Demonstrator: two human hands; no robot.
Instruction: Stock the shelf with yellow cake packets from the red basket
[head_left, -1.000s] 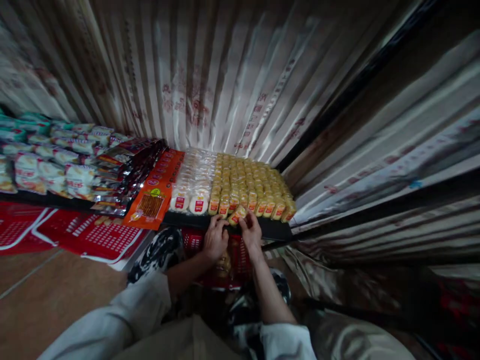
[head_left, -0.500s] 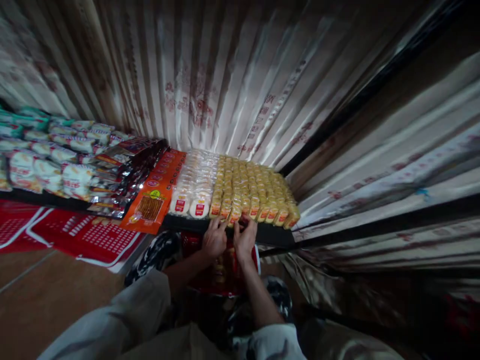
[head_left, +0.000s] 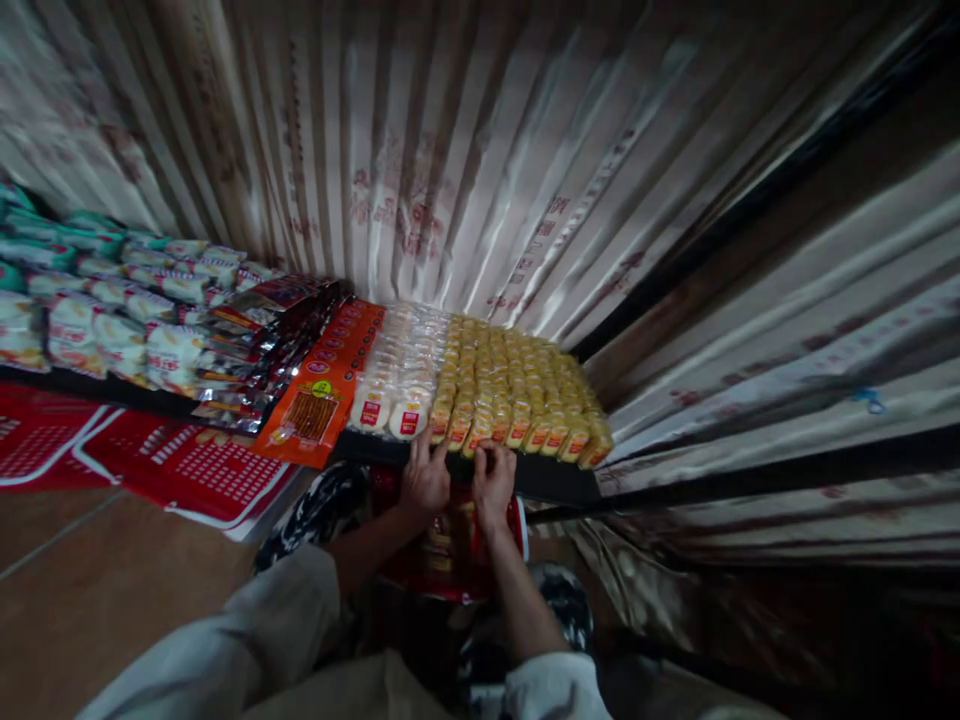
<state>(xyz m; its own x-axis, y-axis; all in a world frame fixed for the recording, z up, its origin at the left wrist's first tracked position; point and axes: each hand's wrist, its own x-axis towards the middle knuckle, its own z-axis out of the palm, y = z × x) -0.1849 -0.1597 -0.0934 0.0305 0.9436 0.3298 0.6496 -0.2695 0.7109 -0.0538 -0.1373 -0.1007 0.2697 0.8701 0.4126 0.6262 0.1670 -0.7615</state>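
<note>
Curtains (head_left: pixel 420 150) backed the shelf (head_left: pixel 551 478), where yellow packets (head_left: pixel 525 390) filled apparently complete rows; others (dimly seen) lay unshelved in the basket (head_left: pixel 405 578) below. Left hand (head_left: pixel 426 483) and right hand (head_left: pixel 493 485) half-curled at the front; what either grip held, I couldn't tell.

The yellow packets (head_left: pixel 529 390), orange bag (head_left: pixel 322 375) and curtain (head_left: pixel 480 150) bear illegible print.
</note>
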